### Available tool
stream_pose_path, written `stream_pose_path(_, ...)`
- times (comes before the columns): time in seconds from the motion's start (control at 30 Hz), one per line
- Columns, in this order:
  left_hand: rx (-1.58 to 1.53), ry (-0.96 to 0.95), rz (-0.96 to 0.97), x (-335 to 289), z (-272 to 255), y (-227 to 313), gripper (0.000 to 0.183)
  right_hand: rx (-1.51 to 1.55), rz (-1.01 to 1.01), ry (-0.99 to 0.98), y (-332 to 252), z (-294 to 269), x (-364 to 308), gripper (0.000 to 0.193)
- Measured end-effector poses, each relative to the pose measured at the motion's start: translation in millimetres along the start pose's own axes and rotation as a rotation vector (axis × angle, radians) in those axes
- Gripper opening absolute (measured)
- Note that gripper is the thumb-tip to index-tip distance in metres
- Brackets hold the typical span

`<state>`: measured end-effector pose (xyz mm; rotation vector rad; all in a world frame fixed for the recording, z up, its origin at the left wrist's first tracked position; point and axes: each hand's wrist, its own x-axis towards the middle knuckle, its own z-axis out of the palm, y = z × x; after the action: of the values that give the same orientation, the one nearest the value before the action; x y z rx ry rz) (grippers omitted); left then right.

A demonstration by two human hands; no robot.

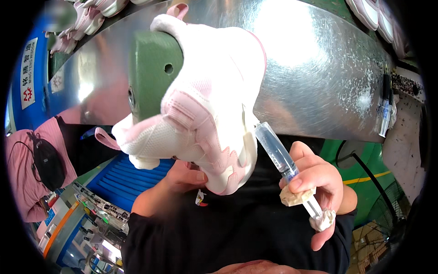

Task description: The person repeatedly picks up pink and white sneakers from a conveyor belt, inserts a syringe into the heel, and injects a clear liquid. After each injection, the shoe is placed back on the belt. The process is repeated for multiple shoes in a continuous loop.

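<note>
A pink and white shoe upper [207, 96] sits on a green shoe last [153, 73], held up close to the camera. My left hand [185, 177] grips it from below, at the toe end. My right hand [315, 185] holds a clear plastic syringe [280, 157] whose tip touches the white edge of the shoe. Lumps of dried whitish glue [296, 196] cling to the syringe's flange and plunger end [323, 220].
A curved shiny metal guard [319, 68] runs behind the shoe. More pink shoes [89, 18] lie on a belt at top left and more [372, 11] at top right. A person in pink [27, 173] stands at left. A fan [388, 214] is at lower right.
</note>
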<state>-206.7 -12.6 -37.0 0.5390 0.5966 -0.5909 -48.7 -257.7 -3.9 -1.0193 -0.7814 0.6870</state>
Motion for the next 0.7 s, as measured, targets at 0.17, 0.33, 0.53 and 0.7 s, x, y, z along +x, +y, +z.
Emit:
stream_pose_path(0.17,-0.055,-0.121,-0.039,13,0,-3,0.075,-0.011,0.176,-0.043,-24,2,-5,0.085)
stream_pose_path(0.33,-0.207,-0.361,0.047,29,-1,-22,0.063,-0.047,0.322,-0.109,-55,0,-8,0.083)
stream_pose_path(0.53,-0.259,-0.452,-0.027,44,14,-22,0.051,-0.088,0.465,-0.062,-90,4,-12,0.078)
stream_pose_path(0.7,-0.245,-0.552,-0.047,57,34,-13,0.044,-0.195,0.508,-0.042,-115,10,-13,0.073)
